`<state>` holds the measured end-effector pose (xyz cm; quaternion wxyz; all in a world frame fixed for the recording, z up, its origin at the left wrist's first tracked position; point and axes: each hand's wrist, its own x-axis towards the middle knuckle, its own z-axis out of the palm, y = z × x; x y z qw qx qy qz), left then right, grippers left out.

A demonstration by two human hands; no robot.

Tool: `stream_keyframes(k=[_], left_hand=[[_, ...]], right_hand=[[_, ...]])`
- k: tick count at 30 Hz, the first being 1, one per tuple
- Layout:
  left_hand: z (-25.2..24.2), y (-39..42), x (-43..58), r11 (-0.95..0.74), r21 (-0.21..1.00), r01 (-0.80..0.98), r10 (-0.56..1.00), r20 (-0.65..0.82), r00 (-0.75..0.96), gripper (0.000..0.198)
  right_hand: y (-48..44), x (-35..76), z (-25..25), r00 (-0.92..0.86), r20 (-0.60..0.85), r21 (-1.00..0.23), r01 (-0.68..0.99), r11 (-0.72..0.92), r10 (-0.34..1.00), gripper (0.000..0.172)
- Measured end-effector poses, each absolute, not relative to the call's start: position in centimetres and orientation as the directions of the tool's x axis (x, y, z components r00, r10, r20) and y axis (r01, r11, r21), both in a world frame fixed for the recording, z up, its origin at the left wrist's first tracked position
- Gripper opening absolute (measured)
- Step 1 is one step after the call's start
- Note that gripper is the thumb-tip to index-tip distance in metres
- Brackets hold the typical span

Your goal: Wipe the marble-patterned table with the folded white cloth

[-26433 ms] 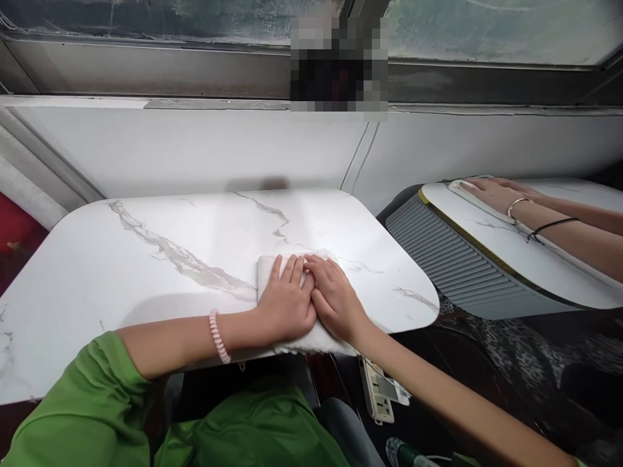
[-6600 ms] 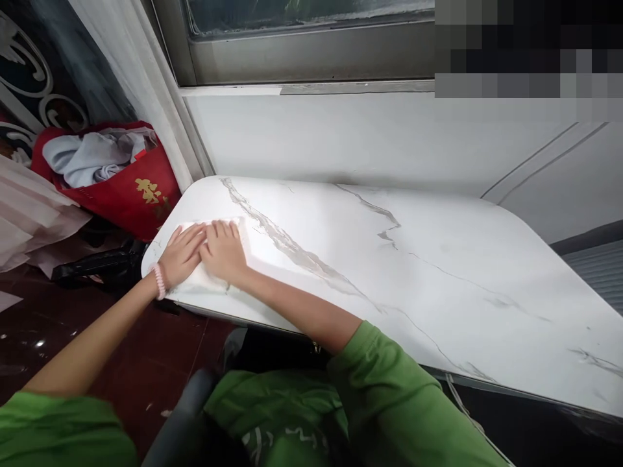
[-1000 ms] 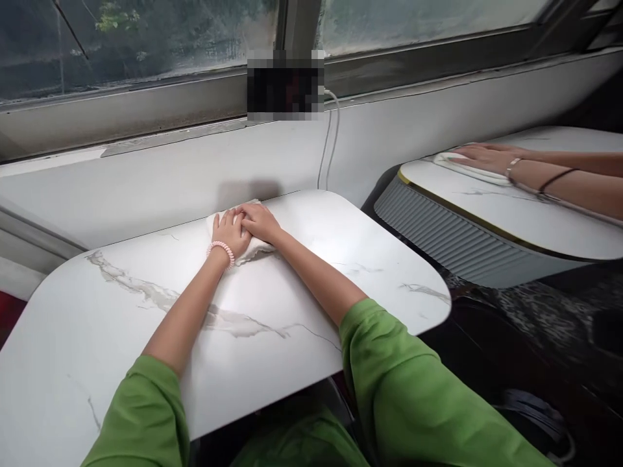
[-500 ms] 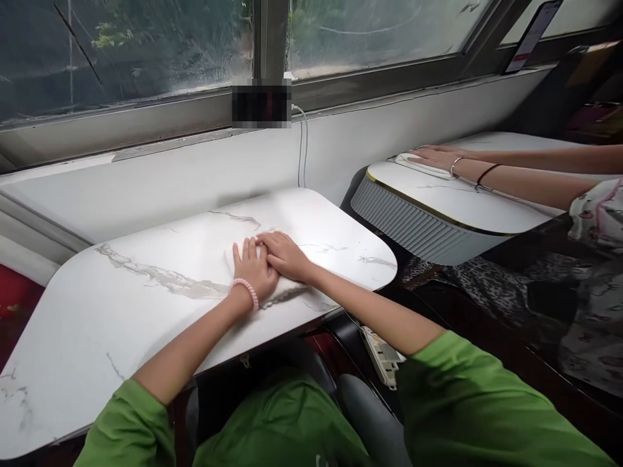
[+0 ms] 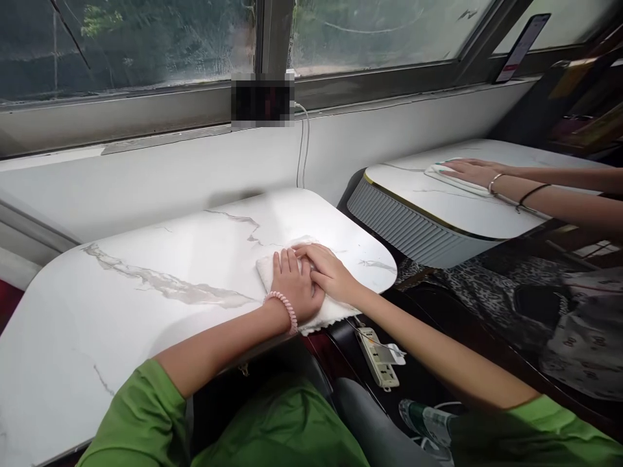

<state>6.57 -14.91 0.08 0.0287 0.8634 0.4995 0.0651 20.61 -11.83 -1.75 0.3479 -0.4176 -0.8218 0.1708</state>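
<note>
A white cloth (image 5: pixel 265 269) lies on the white marbled table (image 5: pixel 121 311), near its front right edge, with a scalloped border hanging at the edge. My left hand (image 5: pixel 296 285), with a pink coiled band at the wrist, rests flat on the cloth, fingers stretched forward and slightly apart. Touching it from the right, my right hand (image 5: pixel 328 269) lies partly over the left hand's fingers and on the cloth, its own fingers extended. Neither hand grips the cloth; both press on it from above.
At the right, another person's hands (image 5: pixel 472 172) rest on a white cloth (image 5: pixel 438 170) on a second table (image 5: pixel 418 194). A power strip (image 5: pixel 377 360) and a bottle (image 5: pixel 423 418) are below. A phone (image 5: pixel 523 48) leans by the window.
Both my hands and the cloth have moved right and toward me, to the table's front edge. The other person's hands and cloth have shifted right. The bottle has come into view.
</note>
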Motion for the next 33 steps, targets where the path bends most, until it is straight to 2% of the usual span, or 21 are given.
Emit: stream_keyframes(k=[8, 13, 20, 27, 33], left_hand=[[-0.3, -7.1, 5.6, -0.452, 0.122, 0.883, 0.890, 0.122, 0.439, 0.063], [0.1, -0.9, 4.7, -0.433, 0.132, 0.892, 0.900, 0.103, 0.422, 0.060], [0.1, 6.1, 4.2, -0.380, 0.146, 0.913, 0.923, 0.126, 0.364, 0.058], [0.4, 10.0, 4.4, -0.341, 0.133, 0.931, 0.938, 0.119, 0.326, 0.049], [0.4, 9.8, 4.7, -0.347, 0.080, 0.935, 0.933, 0.134, 0.335, 0.047]], right_hand=[[-3.8, 19.2, -2.3, -0.342, 0.461, -0.559, 0.606, 0.567, 0.819, 0.042], [3.2, 18.3, -2.5, -0.364, 0.438, -0.539, 0.625, 0.564, 0.822, 0.041], [11.0, 17.1, -2.6, -0.363, 0.437, -0.502, 0.661, 0.558, 0.823, 0.033], [14.6, 16.8, -2.1, -0.346, 0.414, -0.522, 0.668, 0.531, 0.842, 0.030], [14.3, 17.0, -2.4, -0.351, 0.423, -0.496, 0.682, 0.538, 0.835, 0.034]])
